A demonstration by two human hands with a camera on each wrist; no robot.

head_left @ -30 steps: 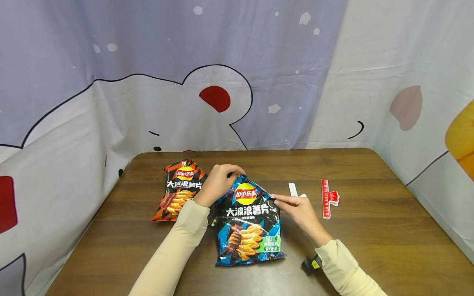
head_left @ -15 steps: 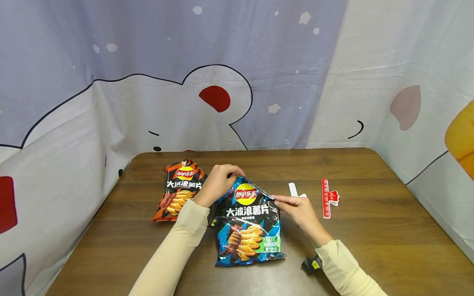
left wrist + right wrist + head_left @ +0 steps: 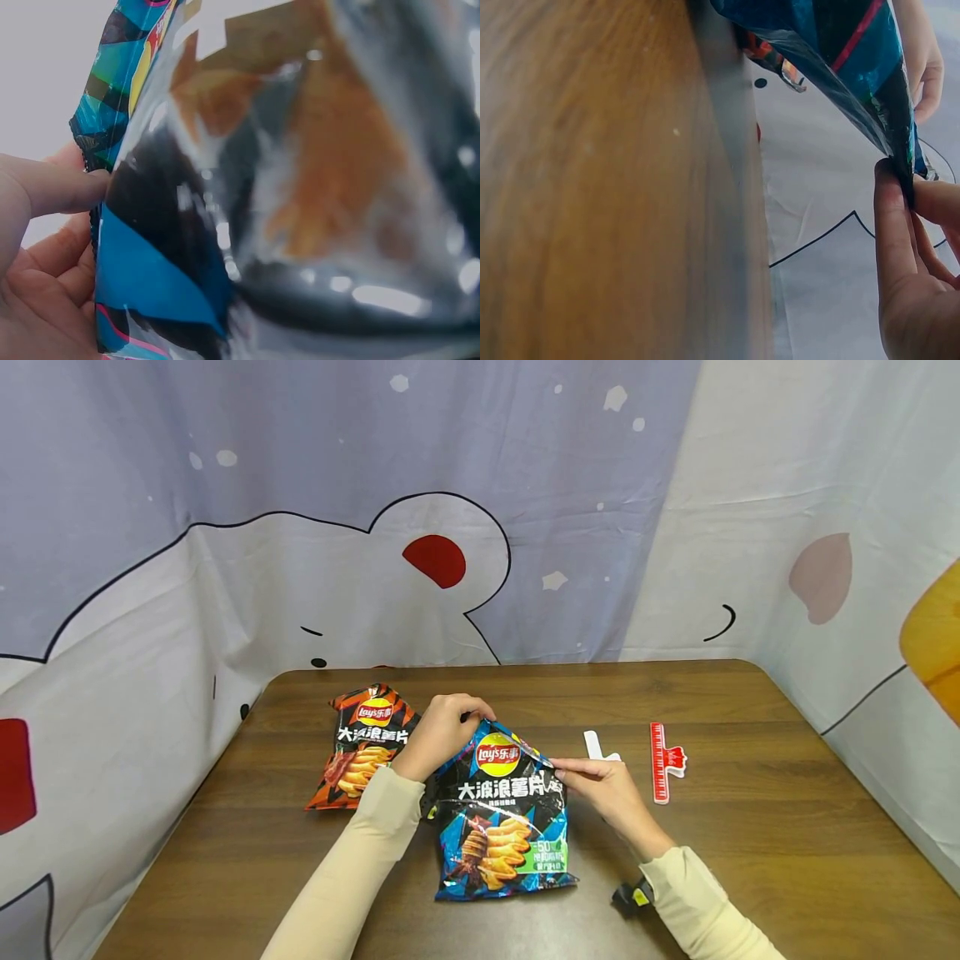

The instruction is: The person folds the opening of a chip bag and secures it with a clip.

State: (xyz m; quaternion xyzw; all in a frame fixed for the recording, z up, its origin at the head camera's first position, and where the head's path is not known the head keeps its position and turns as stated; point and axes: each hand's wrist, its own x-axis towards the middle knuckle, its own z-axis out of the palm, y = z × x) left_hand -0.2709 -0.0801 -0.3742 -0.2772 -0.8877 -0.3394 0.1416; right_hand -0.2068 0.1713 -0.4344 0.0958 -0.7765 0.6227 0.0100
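A blue Lay's chip bag (image 3: 501, 814) lies on the wooden table (image 3: 750, 835), its top lifted. My left hand (image 3: 442, 731) grips the bag's top left corner; in the left wrist view the thumb (image 3: 52, 187) presses the blue bag (image 3: 247, 217) at its edge. My right hand (image 3: 603, 785) pinches the bag's top right edge, and the right wrist view shows the fingers (image 3: 892, 247) clamped on the blue bag's (image 3: 832, 52) seam. An orange Lay's bag (image 3: 363, 747) lies flat to the left, partly behind my left arm.
A white clip (image 3: 597, 746) and a red ruler-shaped clip (image 3: 662, 762) lie on the table right of my right hand. A printed curtain (image 3: 225, 568) hangs round the table on the back, left and right. A black wrist device (image 3: 626, 897) sits on my right sleeve.
The top of the blue bag has folded down slightly between my hands; both hands keep their grip and place.
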